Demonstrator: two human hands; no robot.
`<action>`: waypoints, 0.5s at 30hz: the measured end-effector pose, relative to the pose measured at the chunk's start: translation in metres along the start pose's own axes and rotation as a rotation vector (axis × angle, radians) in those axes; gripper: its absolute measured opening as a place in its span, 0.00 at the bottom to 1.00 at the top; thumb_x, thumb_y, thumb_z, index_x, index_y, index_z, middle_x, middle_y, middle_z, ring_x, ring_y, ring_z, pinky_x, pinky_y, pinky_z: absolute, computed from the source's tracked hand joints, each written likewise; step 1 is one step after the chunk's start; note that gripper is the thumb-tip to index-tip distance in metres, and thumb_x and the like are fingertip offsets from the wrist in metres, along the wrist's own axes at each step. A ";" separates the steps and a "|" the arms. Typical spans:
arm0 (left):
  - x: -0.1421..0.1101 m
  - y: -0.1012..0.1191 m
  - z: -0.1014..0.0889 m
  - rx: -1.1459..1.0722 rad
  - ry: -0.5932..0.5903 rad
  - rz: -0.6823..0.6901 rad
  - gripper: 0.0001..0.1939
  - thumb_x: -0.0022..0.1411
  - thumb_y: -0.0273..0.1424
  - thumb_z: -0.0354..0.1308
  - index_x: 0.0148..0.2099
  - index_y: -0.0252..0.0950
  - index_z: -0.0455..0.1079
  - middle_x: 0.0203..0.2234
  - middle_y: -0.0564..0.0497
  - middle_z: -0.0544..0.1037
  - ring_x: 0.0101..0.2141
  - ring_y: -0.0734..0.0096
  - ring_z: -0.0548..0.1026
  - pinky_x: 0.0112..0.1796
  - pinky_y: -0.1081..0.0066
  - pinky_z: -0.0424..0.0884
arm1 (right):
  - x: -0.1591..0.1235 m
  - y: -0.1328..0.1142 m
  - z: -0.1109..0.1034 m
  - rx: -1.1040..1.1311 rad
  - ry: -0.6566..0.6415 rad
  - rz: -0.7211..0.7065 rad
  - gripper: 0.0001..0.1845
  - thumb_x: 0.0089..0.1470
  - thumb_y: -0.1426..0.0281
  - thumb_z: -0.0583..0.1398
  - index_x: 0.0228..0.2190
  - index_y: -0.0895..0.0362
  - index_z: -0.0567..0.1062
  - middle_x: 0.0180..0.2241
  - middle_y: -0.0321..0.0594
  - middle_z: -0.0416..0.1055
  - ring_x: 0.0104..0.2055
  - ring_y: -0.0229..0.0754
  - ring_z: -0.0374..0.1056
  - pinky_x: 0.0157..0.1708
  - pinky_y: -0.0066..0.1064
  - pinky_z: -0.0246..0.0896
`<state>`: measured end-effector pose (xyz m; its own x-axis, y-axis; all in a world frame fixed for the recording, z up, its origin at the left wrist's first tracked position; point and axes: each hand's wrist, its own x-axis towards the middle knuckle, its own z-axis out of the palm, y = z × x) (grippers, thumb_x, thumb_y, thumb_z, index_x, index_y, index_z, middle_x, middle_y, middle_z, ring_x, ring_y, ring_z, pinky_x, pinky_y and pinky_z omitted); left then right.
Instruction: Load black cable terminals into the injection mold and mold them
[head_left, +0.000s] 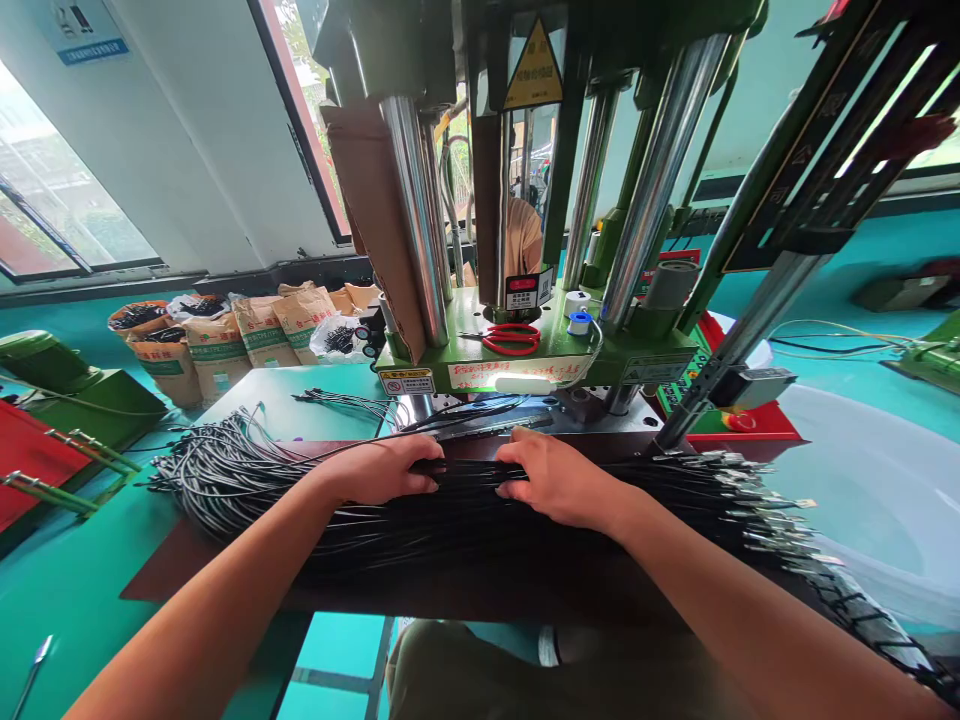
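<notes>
A long bundle of thin black cables lies on the dark brown board in front of me. Its loops gather at the left, and silvery ends fan out at the right. My left hand is closed around cables at the upper edge of the bundle, left of the middle. A short way to the right, my right hand grips the same strands with thumb and fingers curled. How many strands each hand holds is hidden. Just beyond the fingers is the metal mould plate of the green press.
The green press rises ahead, with red-handled pliers and a blue-and-white tape roll on its ledge. A slanted metal post stands at right, beside a white tub. Paper sacks line the wall. A person is behind the press.
</notes>
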<state>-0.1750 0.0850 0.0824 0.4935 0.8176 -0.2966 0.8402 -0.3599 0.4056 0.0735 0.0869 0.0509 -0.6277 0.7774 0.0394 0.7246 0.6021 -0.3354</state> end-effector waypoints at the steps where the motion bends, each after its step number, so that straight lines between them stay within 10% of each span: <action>1: 0.000 -0.001 -0.002 -0.018 -0.002 0.002 0.14 0.57 0.39 0.56 0.45 0.41 0.69 0.40 0.53 0.74 0.40 0.67 0.70 0.40 0.74 0.63 | -0.001 0.001 0.001 -0.034 0.026 0.008 0.07 0.52 0.65 0.63 0.30 0.57 0.74 0.35 0.42 0.71 0.37 0.44 0.68 0.36 0.30 0.57; 15: 0.014 -0.006 -0.002 -0.345 -0.085 -0.139 0.20 0.48 0.43 0.63 0.42 0.38 0.72 0.34 0.54 0.77 0.36 0.66 0.72 0.37 0.73 0.64 | -0.097 0.102 -0.036 -0.547 0.259 0.173 0.07 0.52 0.76 0.57 0.32 0.54 0.73 0.31 0.39 0.75 0.36 0.48 0.69 0.37 0.37 0.52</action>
<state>-0.1731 0.0998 0.0780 0.4093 0.8024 -0.4342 0.7825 -0.0639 0.6194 0.2186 0.0794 0.0470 -0.4487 0.8494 0.2776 0.8932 0.4161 0.1705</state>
